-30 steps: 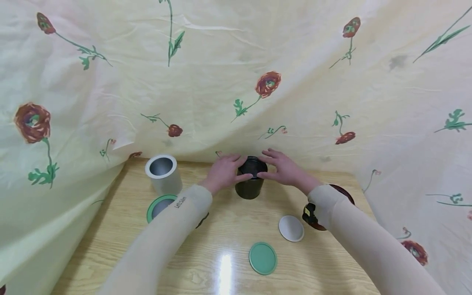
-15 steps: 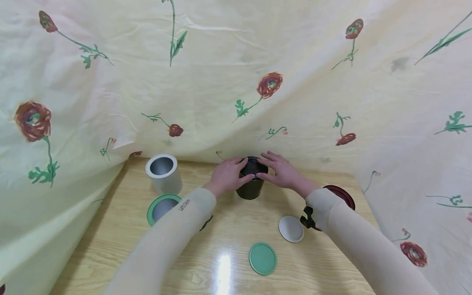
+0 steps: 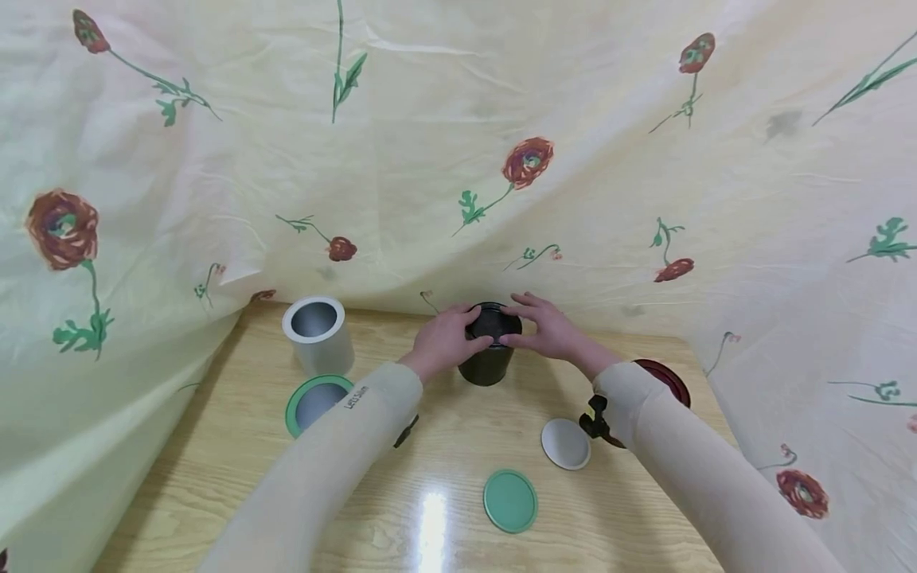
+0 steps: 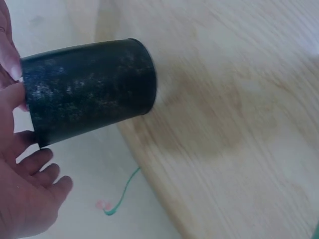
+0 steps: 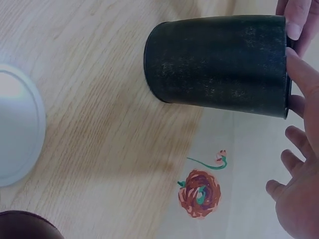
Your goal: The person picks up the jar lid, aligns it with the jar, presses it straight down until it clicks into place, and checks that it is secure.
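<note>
A black, slightly tapered canister (image 3: pixel 485 369) stands upright at the back of the table, close to the cloth. At its mouth lies a black lid (image 3: pixel 494 325), its edge just showing past the rim in the right wrist view. My left hand (image 3: pixel 446 342) pinches the lid's left side, thumb in front and forefinger behind. Opposite it, my right hand (image 3: pixel 550 331) holds the right side the same way, the two thumb tips nearly meeting. The other fingers of both hands spread away from the canister wall (image 4: pixel 89 94).
An open white cylinder (image 3: pixel 328 355) stands at the back left. Before it is a green-rimmed grey container (image 3: pixel 292 414), partly behind my left sleeve. A white lid (image 3: pixel 566 444) and a green lid (image 3: pixel 511 501) lie in front. My right sleeve partly covers a dark red round container (image 3: pixel 669 382).
Both hands have closed in slightly on the canister's mouth and settled lower at its rim. The canister and the other things have stayed put.
</note>
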`<state>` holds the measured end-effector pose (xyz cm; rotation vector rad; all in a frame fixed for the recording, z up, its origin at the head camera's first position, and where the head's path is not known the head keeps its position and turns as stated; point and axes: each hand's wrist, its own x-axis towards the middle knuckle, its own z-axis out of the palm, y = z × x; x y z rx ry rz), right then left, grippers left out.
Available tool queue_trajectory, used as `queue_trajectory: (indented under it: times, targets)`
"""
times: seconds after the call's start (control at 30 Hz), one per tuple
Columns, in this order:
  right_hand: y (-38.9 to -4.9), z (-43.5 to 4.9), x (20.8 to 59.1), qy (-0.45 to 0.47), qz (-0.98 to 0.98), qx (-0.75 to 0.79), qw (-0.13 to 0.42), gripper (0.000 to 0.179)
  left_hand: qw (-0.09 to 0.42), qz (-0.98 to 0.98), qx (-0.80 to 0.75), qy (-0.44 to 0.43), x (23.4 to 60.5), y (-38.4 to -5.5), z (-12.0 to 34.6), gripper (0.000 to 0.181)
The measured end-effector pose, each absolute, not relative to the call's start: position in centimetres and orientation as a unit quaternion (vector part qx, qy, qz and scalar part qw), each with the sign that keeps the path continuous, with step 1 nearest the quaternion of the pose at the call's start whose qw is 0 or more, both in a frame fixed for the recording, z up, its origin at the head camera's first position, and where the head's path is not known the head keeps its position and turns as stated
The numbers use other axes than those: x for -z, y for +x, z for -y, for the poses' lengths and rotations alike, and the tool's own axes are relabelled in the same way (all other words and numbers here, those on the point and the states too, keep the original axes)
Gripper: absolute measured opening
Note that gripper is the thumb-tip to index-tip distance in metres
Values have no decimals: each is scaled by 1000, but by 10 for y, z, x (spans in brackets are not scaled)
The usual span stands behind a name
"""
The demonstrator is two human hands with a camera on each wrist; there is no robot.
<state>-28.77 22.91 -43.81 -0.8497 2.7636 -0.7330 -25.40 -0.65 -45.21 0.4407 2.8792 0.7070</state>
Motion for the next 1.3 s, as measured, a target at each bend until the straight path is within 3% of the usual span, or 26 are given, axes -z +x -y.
queue_trajectory:
  times: [0.6, 1.1, 1.3]
  targets:
    - [-293, -234, 428, -277, -920, 255, 105, 61, 103, -958, -238, 119, 428, -256, 1, 71]
    - [-281, -233, 430, -309, -925, 213, 61, 62, 49, -972, -154, 170, 439, -250, 11, 79]
    - [-267, -242, 418, -312, -927, 202, 52, 61, 33, -971, -110, 208, 424, -242, 18, 82]
